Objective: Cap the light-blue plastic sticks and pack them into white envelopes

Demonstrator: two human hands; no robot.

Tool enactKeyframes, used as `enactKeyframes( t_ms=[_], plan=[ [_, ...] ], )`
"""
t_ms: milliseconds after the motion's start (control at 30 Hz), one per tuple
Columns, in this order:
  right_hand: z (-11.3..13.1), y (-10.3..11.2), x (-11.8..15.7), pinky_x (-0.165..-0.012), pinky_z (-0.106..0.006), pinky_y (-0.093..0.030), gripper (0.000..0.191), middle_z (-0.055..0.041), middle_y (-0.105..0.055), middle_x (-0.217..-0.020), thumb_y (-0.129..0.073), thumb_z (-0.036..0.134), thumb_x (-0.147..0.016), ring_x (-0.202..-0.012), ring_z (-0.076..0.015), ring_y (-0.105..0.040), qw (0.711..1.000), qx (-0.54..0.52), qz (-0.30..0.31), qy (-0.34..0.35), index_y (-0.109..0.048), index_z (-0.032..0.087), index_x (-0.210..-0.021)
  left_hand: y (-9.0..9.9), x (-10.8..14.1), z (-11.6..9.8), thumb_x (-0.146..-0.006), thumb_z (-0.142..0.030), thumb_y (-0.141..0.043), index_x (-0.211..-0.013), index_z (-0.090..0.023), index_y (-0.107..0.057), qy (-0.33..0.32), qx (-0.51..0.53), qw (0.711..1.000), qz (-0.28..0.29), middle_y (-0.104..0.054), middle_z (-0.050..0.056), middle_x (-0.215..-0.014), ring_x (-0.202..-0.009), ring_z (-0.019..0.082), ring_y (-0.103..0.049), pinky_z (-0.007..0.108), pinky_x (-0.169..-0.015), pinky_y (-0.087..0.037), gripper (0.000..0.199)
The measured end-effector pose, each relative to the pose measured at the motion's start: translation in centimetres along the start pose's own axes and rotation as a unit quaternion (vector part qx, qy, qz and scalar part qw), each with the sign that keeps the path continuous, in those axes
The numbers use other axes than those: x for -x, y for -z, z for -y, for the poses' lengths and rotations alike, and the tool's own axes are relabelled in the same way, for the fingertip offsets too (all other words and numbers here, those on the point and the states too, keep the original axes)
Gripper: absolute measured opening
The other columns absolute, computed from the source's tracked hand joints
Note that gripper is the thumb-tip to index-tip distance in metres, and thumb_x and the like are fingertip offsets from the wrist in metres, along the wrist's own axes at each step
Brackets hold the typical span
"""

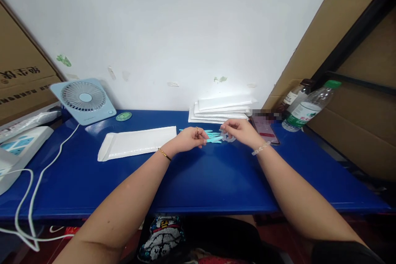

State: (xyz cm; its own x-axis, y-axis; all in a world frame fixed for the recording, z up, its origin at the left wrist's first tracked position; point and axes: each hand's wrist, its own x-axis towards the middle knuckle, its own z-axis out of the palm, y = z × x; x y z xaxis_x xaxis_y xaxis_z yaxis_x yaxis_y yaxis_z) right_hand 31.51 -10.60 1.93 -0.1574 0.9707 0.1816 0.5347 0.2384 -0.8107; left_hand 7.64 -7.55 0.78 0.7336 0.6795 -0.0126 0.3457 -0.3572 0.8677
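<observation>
"Two hands, close together. Fingers doing what?"

"Left hand point(191, 138): thumb and fingertips closed on the turquoise pieces point(213, 135), apparently by the end nearest the palm. Right hand point(240, 129): thumb and forefinger brought together at the clear pieces point(229, 137). Gripping or merely touching? Impossible to tell."

"Heavy, those turquoise ones?"

"Light, judging by the slim, pronged shapes. Probably thin plastic, a little springy, apt to slide over one another under a loose pinch."

"Fragile?"

"Perhaps at the narrow tips. Better to pinch gently across the bunched part than to tug on a single prong. As for the clear ones, take by the edges: likely smooth, slippery, awkward to lift flat from something so glossy."

"Lying where, exactly?"

"Between the hands, over the blue table point(210, 185). Resting or slightly raised? Hard to say."

"And further out?"

"Just beside the left hand, a padded white envelope point(139, 143), flat on the table. Probably soft and light; best taken by both long edges. Beyond the hands, near the wall point(154, 29), a skewed stack of white envelopes point(221, 110). Off to the right, a phone point(266, 129), then a green-capped bottle point(305, 111). Far left, a small blue fan point(85, 97), tilted back."
</observation>
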Motion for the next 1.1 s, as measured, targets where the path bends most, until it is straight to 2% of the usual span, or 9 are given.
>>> enactKeyframes(
  t_ms=[67, 167, 233, 333, 400, 467, 667, 933, 1100],
  plan=[
    [-0.9, 1.0, -0.2, -0.051, -0.024, -0.04, 0.024, -0.0024, -0.065, -0.063, -0.059, 0.038, -0.079, -0.054, -0.0131, -0.055, 0.993, 0.112, -0.02, 0.042, -0.069, 0.017, -0.076, -0.4, 0.1, 0.1, -0.077, -0.03, -0.059, -0.089, -0.017, -0.063, -0.01, -0.041, 0.999, 0.02, -0.066, 0.003, -0.078, -0.069, 0.013, -0.06, 0.022, -0.062, -0.045, 0.019],
    [-2.0, 1.5, -0.4, -0.057, -0.025, -0.042, 0.014, -0.0032, -0.067, -0.073, -0.058, 0.024, -0.076, -0.062, -0.0147, -0.058, 0.975, 0.21, 0.019, 0.074, -0.07, 0.017, -0.079, -0.8, 0.0, 0.3, -0.078, -0.03, -0.058, -0.089, -0.018, -0.065, -0.024, -0.097, 0.995, 0.025, -0.066, 0.003, -0.079, -0.07, 0.014, -0.059, 0.023, -0.062, -0.045, 0.018],
    [-2.3, 1.2, -0.4, -0.063, -0.025, -0.043, 0.017, -0.0043, -0.068, -0.081, -0.059, 0.018, -0.073, -0.071, -0.0161, -0.06, 0.964, 0.246, 0.043, 0.096, -0.07, 0.018, -0.085, -0.8, -0.2, 0.6, -0.079, -0.031, -0.056, -0.094, -0.018, -0.065, -0.041, -0.162, 0.985, -0.03, -0.066, 0.005, -0.088, -0.077, 0.016, -0.059, 0.026, -0.069, -0.046, 0.02],
    [-2.2, 0.3, -0.4, -0.069, -0.026, -0.044, 0.025, -0.0061, -0.066, -0.091, -0.063, 0.022, -0.072, -0.078, -0.018, -0.06, 0.95, 0.282, 0.066, 0.118, -0.069, 0.019, -0.095, -0.4, -0.4, 1.1, -0.08, -0.029, -0.056, -0.107, -0.02, -0.063, -0.054, -0.279, 0.949, -0.138, -0.062, 0.008, -0.109, -0.102, 0.023, -0.053, 0.033, -0.088, -0.042, 0.029],
    [-2.0, -0.2, -0.3, -0.071, -0.026, -0.045, 0.023, -0.0071, -0.065, -0.093, -0.064, 0.025, -0.073, -0.078, -0.0184, -0.06, 0.944, 0.299, 0.069, 0.12, -0.069, 0.019, -0.094, 0.0, -0.5, 1.4, -0.083, -0.029, -0.053, -0.115, -0.021, -0.061, -0.036, -0.33, 0.929, -0.162, -0.059, 0.009, -0.119, -0.113, 0.027, -0.046, 0.038, -0.094, -0.037, 0.034],
    [-1.9, -0.4, -0.4, -0.072, -0.026, -0.044, 0.015, -0.007, -0.064, -0.091, -0.061, 0.021, -0.075, -0.077, -0.0177, -0.059, 0.94, 0.313, 0.068, 0.12, -0.069, 0.019, -0.087, 0.2, -0.6, 1.7, -0.086, -0.03, -0.049, -0.117, -0.022, -0.06, -0.006, -0.356, 0.921, -0.16, -0.058, 0.009, -0.121, -0.116, 0.029, -0.043, 0.041, -0.095, -0.036, 0.034],
    [-2.2, -0.7, -0.7, -0.066, -0.024, -0.042, 0.018, -0.0057, -0.062, -0.08, -0.053, 0.007, -0.072, -0.07, -0.0158, -0.057, 0.933, 0.331, 0.063, 0.126, -0.067, 0.017, -0.075, 0.6, -0.9, 1.9, -0.083, -0.032, -0.052, -0.094, -0.02, -0.068, 0.025, -0.339, 0.929, -0.148, -0.065, 0.009, -0.1, -0.096, 0.025, -0.055, 0.036, -0.088, -0.038, 0.023],
    [-2.4, -0.3, -0.4, -0.064, -0.024, -0.041, 0.021, -0.0055, -0.064, -0.088, -0.054, 0.015, -0.073, -0.071, -0.0156, -0.057, 0.938, 0.324, 0.045, 0.111, -0.065, 0.019, -0.09, 1.0, -0.9, 2.3, -0.081, -0.03, -0.052, -0.088, -0.024, -0.071, 0.006, -0.308, 0.938, -0.157, -0.07, 0.003, -0.094, -0.086, 0.019, -0.06, 0.026, -0.075, -0.041, 0.021],
    [-2.3, 0.4, -0.3, -0.065, -0.025, -0.041, 0.014, -0.005, -0.064, -0.081, -0.061, 0.022, -0.07, -0.072, -0.0176, -0.058, 0.932, 0.351, 0.033, 0.079, -0.065, 0.018, -0.083, 1.0, -0.9, 2.4, -0.082, -0.03, -0.051, -0.086, -0.024, -0.071, 0.006, -0.3, 0.94, -0.159, -0.07, 0.002, -0.095, -0.086, 0.019, -0.061, 0.026, -0.073, -0.041, 0.022]
  ],
)
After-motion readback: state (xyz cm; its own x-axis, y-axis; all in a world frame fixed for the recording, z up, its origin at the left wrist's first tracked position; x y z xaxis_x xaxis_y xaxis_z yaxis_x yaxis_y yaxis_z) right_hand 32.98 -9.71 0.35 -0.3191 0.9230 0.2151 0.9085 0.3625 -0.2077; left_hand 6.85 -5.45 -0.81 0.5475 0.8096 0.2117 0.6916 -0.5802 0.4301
